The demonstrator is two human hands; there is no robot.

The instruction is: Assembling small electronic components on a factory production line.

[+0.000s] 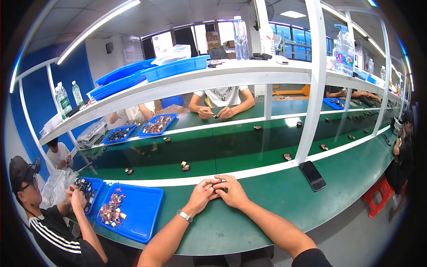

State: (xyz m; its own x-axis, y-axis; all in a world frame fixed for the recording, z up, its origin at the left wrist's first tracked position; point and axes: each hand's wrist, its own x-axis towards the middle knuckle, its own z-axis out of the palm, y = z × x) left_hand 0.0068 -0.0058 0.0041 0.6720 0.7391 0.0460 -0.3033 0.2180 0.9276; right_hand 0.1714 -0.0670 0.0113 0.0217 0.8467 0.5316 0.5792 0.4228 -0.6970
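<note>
**Two hands on one small part**

Both pressed together at the near edge of the green table (275, 200), left hand (202, 196) and right hand (231, 192) pinching one small dark part (218, 185) between the fingertips. Probably mid-assembly: several finished-looking pieces already on the belt (222, 153), many loose parts waiting in the blue tray (144, 218). Wrists low, forearms angled inward.

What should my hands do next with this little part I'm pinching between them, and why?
Probably keep both hands together and finish seating the small dark part. The left hand and right hand both pinch it just above the green bench, near the conveyor belt where similar small pieces lie. How well it is seated is too small to tell.
</note>
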